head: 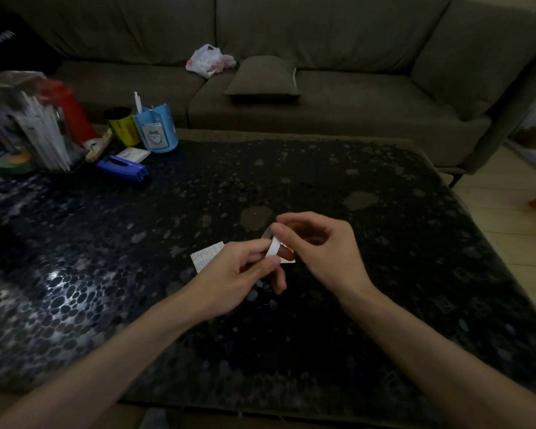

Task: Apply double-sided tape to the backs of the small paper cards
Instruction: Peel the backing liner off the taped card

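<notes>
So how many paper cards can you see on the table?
2: one paper card beside the left hand, a second card partly under the right hand. More may be hidden beneath them.

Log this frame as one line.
left hand: pinches white tape strip | right hand: pinches same strip | small white printed paper card: flat on dark pebble-patterned table, partly hidden by left hand

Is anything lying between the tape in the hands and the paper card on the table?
No separate object is visible there. The left hand and right hand pinch the white tape above the table; only the left hand itself covers one edge of the paper card.
</notes>
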`<state>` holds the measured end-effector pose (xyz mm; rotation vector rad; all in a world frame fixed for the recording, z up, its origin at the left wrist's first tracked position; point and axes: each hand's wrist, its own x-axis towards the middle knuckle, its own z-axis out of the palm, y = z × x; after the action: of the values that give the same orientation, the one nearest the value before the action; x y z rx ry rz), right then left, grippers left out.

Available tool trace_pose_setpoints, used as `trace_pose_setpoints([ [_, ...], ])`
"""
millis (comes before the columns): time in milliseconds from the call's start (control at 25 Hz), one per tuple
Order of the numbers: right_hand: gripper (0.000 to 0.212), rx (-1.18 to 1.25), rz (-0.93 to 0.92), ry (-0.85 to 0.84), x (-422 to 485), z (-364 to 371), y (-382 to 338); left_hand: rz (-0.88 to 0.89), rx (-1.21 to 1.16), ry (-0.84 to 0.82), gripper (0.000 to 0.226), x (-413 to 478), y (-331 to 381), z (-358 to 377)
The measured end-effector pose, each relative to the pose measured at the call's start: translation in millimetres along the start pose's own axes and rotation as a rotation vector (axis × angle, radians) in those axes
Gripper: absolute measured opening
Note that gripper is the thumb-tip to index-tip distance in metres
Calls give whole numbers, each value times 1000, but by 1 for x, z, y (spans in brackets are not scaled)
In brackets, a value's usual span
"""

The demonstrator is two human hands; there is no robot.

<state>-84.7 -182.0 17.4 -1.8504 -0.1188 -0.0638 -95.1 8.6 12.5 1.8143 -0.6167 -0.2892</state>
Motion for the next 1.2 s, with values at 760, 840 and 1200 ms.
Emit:
trace_pose_setpoints([
  [760, 24, -403, -334, 101, -7, 4, 6, -10, 87, 118, 20, 8, -6, 1],
  [840, 18, -318, -263, 60, -5, 4, 6, -21, 86, 115, 20, 9, -7, 1],
  [1200, 25, -193, -154, 98, -2, 4, 9, -28, 205, 141, 36, 10, -1, 3],
])
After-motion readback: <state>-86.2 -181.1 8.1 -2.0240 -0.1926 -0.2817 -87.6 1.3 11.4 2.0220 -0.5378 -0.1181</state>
